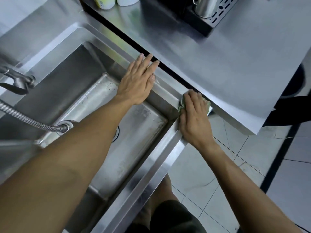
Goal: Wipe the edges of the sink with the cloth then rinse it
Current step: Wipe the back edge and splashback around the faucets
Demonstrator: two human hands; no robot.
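A stainless steel sink fills the left and middle of the head view, its basin bare and streaked. My right hand presses a pale green cloth flat onto the sink's near right corner; most of the cloth is hidden under the palm and fingers. My left hand lies flat, fingers spread, on the sink's right rim farther along, holding nothing. The faucet head hangs over the basin at the left, and its flexible metal hose runs down into the basin.
A steel counter adjoins the sink on the right, separated by a dark gap. On it stand two bottles at the far end and a metal pot on a black perforated rack. Grey floor tiles lie below.
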